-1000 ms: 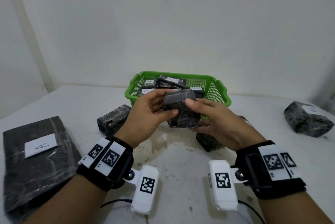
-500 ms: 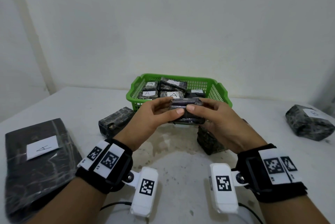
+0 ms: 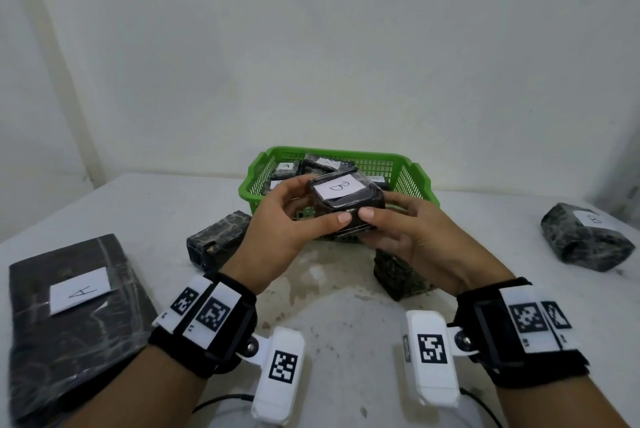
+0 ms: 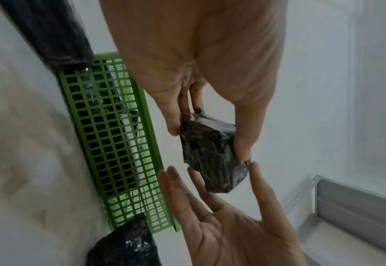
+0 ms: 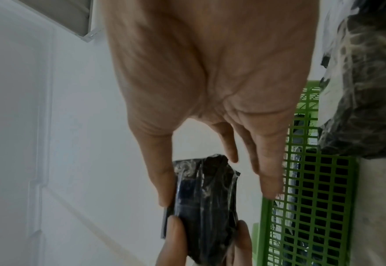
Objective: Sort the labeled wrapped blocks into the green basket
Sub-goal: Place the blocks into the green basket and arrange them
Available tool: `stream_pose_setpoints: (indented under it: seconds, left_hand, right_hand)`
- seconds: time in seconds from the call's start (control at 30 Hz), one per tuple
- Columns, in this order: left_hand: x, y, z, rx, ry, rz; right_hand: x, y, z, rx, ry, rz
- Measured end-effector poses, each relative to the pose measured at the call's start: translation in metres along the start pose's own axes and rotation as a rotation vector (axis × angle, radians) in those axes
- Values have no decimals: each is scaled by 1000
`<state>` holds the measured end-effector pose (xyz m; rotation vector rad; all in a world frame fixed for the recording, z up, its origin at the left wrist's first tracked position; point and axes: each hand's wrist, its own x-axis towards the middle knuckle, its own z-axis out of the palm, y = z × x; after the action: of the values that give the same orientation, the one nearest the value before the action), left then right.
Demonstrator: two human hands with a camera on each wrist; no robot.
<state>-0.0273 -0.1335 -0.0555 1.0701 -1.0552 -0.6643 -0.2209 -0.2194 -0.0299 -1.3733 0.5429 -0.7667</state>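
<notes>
Just in front of the green basket (image 3: 420, 181) I hold a black wrapped block (image 3: 346, 200) off the table, its white label "B" facing up. My left hand (image 3: 294, 219) pinches it between thumb and fingers (image 4: 173, 124). My right hand (image 3: 412, 233) lies against its other side: the thumb tip (image 4: 254, 166) touches a corner, and the straight, spread fingers sit below it. In the right wrist view the block (image 5: 203, 207) sits beside the basket wall (image 5: 324, 198). Several wrapped blocks (image 3: 285, 168), some labelled "A", lie inside the basket.
A large flat black package labelled "A" (image 3: 69, 306) lies at the near left. One wrapped block (image 3: 218, 240) sits left of the basket, another (image 3: 398, 275) under my right hand. A block labelled "B" (image 3: 585, 240) lies at the far right. The wall stands behind the basket.
Both hands have turned the block over, so its "B" label now faces up. The right hand's fingers have loosened from it.
</notes>
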Motion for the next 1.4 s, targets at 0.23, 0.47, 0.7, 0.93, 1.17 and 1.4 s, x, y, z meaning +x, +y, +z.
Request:
stream_pose_setpoints:
  seconds: [0.23,0.47,0.7,0.93,1.17,1.4]
  left_hand:
    - [12,5,26,109,47,-3]
    - [94,16,52,121,-67,-291]
    - [161,3,67,434,-175,-456]
    - [204,-19,69,604,-221,-531]
    - [228,-19,65,812,-263,-520]
    - [234,-26,60,1036,-405,-514]
  right_hand:
    - [1,-18,3,79,105,133]
    - [45,-50,-41,-86,272,169]
    - [102,-63,-50,-337,392,288]
    - [154,-40,-59,-470,436,300]
    - [174,-25,-63,-753,430,285]
    - [182,-11,-59,-1096,423,371]
